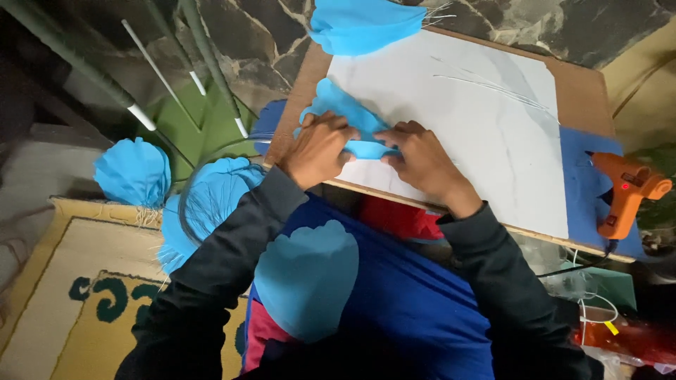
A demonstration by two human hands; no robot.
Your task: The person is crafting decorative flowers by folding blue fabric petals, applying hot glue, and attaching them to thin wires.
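My left hand (pixel 318 146) and my right hand (pixel 421 160) press together on a light blue petal-shaped piece of fabric (pixel 345 112), pinching its lower end against a white marbled board (pixel 479 119). The fabric fans out up and left from my fingers. Both hands sit at the board's near left edge, fingers curled over the fabric. Another light blue petal (pixel 306 278) lies on my lap below the board.
An orange glue gun (pixel 625 193) rests on a dark blue sheet (pixel 584 190) at the board's right end. More blue petals lie at the top (pixel 362 24) and on the floor at left (pixel 134 172). Green stems (pixel 77 67) lean at upper left. A yellow patterned rug (pixel 56 295) covers the floor.
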